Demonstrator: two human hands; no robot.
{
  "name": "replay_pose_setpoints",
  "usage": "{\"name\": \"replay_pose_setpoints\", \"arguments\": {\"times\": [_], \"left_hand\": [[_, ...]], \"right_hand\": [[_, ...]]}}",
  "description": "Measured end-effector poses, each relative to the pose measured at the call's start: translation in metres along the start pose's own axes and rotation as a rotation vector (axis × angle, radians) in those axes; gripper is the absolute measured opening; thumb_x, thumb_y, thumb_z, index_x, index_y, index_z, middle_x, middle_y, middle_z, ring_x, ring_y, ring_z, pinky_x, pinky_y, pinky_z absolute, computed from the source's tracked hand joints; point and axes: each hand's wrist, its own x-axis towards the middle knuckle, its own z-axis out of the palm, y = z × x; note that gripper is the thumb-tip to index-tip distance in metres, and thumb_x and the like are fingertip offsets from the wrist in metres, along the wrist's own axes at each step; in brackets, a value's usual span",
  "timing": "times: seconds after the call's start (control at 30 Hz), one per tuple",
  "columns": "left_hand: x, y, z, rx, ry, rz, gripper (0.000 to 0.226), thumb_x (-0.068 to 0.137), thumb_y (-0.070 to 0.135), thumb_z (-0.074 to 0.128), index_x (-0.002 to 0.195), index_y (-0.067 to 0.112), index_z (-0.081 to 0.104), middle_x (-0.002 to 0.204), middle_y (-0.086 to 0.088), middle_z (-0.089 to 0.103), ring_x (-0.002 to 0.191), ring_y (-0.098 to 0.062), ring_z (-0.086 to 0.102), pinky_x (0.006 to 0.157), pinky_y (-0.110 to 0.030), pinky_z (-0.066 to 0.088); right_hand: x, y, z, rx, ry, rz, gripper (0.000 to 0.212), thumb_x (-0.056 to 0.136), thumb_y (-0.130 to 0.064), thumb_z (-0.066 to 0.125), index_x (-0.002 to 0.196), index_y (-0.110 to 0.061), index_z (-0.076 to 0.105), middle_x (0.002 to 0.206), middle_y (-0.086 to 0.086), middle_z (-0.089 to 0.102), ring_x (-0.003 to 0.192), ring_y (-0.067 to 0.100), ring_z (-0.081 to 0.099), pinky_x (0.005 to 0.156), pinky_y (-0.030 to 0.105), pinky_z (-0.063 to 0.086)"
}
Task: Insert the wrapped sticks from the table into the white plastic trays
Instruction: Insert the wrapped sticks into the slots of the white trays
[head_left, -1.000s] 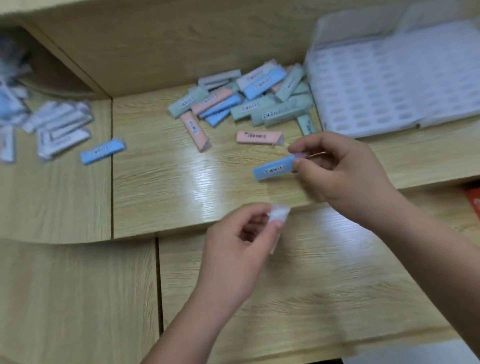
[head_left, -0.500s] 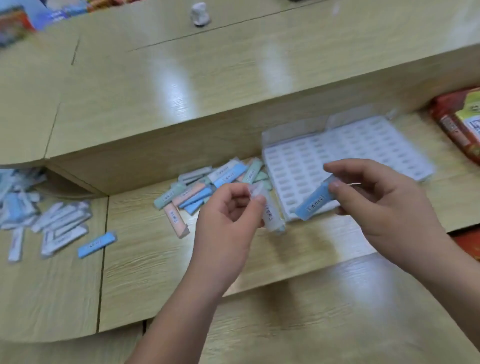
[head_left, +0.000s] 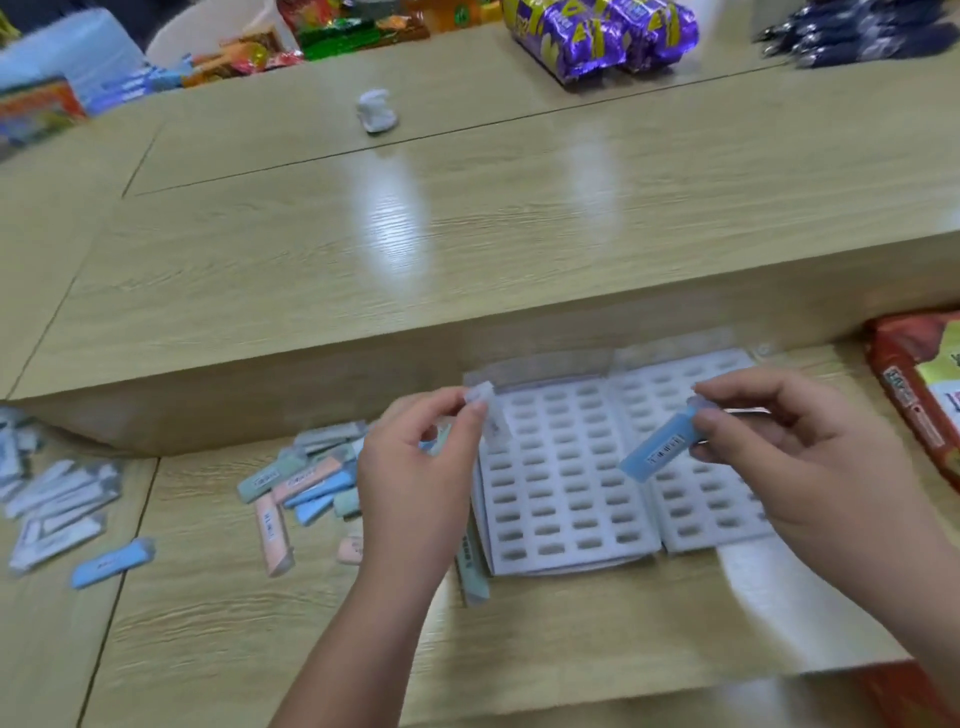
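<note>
At the far left of the bench (head_left: 218, 613) lies a loose cluster of pale grey-white wrapped sticks (head_left: 57, 506), too blurred and overlapped for a sure count. Just right of it, a single blue stick (head_left: 111, 562) lies alone. Further right sits the main heap of wrapped sticks (head_left: 301, 480) in green, pink, blue and grey; roughly a dozen show, though several are hidden behind the left hand (head_left: 421, 478). One pink stick (head_left: 272, 535) lies at the heap's near edge, and one green stick (head_left: 471, 566) pokes out beneath the left wrist, touching the trays' near left corner.

The left hand is raised over the trays' left edge, thumb and forefinger pinched on one clear-wrapped pale stick (head_left: 491, 415) that hangs downward.

Two white plastic trays (head_left: 561, 561) lie side by side, touching, against the raised step of the bench; their rows of oval slots look unfilled.

The right hand (head_left: 800, 457) is above the right tray, its fingers closed on the upper end of one blue wrapped stick (head_left: 657, 454), which slants down toward the left.

At the far right edge rests one red snack packet (head_left: 909, 395).
</note>
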Motion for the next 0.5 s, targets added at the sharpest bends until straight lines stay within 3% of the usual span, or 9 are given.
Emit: {"name": "replay_pose_setpoints", "arguments": {"times": [0.17, 0.23, 0.37, 0.43, 0.5], "left_hand": [[0.014, -0.011, 0.017, 0.047, 0.124, -0.027, 0.016, 0.088, 0.033, 0.072, 0.087, 0.049, 0.073, 0.087, 0.016, 0.061, 0.079, -0.002, 0.057, 0.073, -0.019, 0.045], [0.016, -0.015, 0.022, 0.047, 0.145, -0.033, 0.025, 0.090, 0.031, 0.070, 0.082, 0.055, 0.069, 0.083, 0.018, 0.058, 0.078, -0.002, 0.057, 0.071, -0.016, 0.044], [0.020, -0.021, 0.028, 0.072, 0.180, -0.028, 0.024, 0.091, 0.031, 0.068, 0.086, 0.055, 0.070, 0.081, 0.019, 0.055, 0.071, 0.001, 0.054, 0.066, -0.008, 0.039], [0.021, -0.021, 0.031, 0.081, 0.188, -0.007, 0.023, 0.092, 0.030, 0.067, 0.088, 0.053, 0.070, 0.082, 0.014, 0.056, 0.071, -0.001, 0.054, 0.066, -0.007, 0.040], [0.021, -0.022, 0.034, 0.127, 0.176, 0.017, 0.022, 0.092, 0.029, 0.066, 0.090, 0.051, 0.070, 0.083, 0.012, 0.056, 0.076, -0.004, 0.055, 0.068, -0.006, 0.039]], "right_hand": [[0.031, 0.016, -0.015, -0.049, 0.050, -0.052, 0.037, 0.074, -0.063, 0.071, 0.100, -0.037, 0.069, 0.090, -0.014, 0.076, 0.078, 0.008, 0.074, 0.056, 0.030, 0.058], [0.041, 0.026, -0.019, -0.060, 0.061, -0.064, 0.046, 0.073, -0.071, 0.068, 0.103, -0.035, 0.068, 0.092, -0.013, 0.076, 0.080, 0.008, 0.074, 0.067, 0.032, 0.059], [0.057, 0.039, -0.019, -0.113, 0.065, -0.110, 0.028, 0.079, -0.059, 0.069, 0.100, -0.040, 0.069, 0.092, -0.015, 0.074, 0.082, 0.004, 0.072, 0.063, 0.013, 0.055], [0.064, 0.046, -0.018, -0.158, 0.062, -0.174, 0.013, 0.084, -0.046, 0.071, 0.097, -0.044, 0.069, 0.093, -0.016, 0.072, 0.084, 0.007, 0.071, 0.071, 0.017, 0.056], [0.068, 0.050, -0.018, -0.194, 0.029, -0.224, 0.013, 0.085, -0.039, 0.070, 0.095, -0.046, 0.068, 0.095, -0.017, 0.070, 0.088, 0.008, 0.071, 0.077, 0.021, 0.056]]}}
